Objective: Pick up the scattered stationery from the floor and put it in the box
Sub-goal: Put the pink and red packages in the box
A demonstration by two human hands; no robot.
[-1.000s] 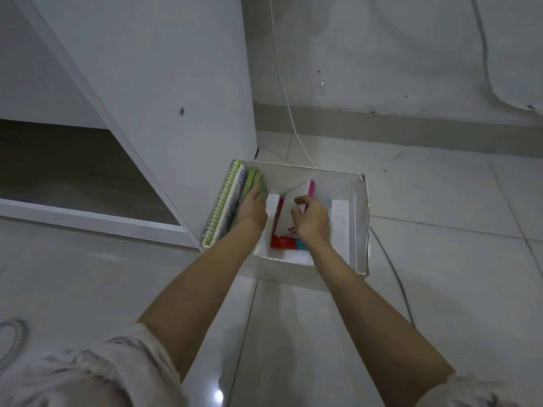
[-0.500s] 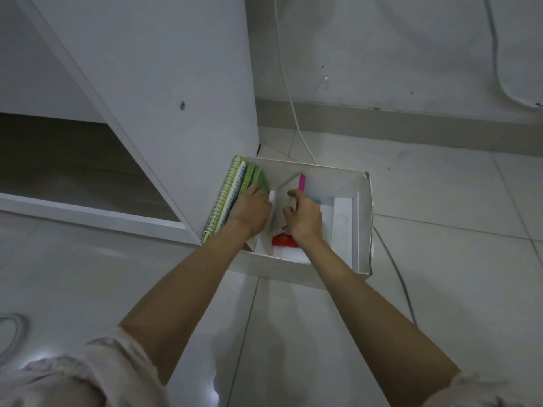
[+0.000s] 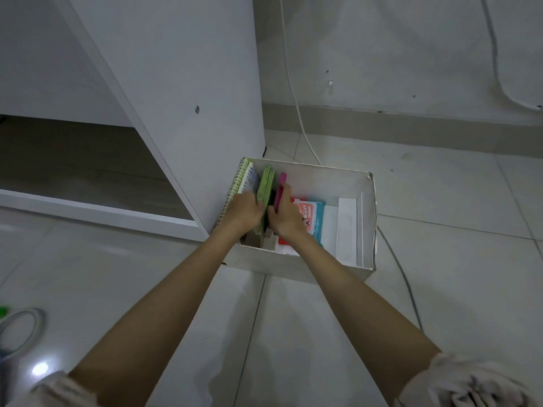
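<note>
box left: spiral notebook [image 3: 245, 183], green books [image 3: 266, 186], pink book [image 3: 280, 189] stand on edge, packed close; both hands' grips wedged in there
box middle: flat red-blue packet [image 3: 311, 214] on bottom, room above it
box right: white inserts along right wall [image 3: 368, 218], narrow gaps only
box top: open, free from above
left of box: white cabinet panel [image 3: 188, 113] touching box, blocks that side
behind box: cable [image 3: 296, 107] hangs down wall
floor right: thin cable [image 3: 402, 277] near box corner
floor front: bare tiles [image 3: 293, 333], free
floor far left: tape roll [image 3: 22, 330]

Single head cam, wide-angle, looks fwd and steeply down over both forearms. White box [image 3: 305, 264] sits near centre, at arm's reach, beside a white cabinet [image 3: 176, 83]. Wall and skirting run along the top; floor tiles [image 3: 440, 274] fill the bottom.
</note>
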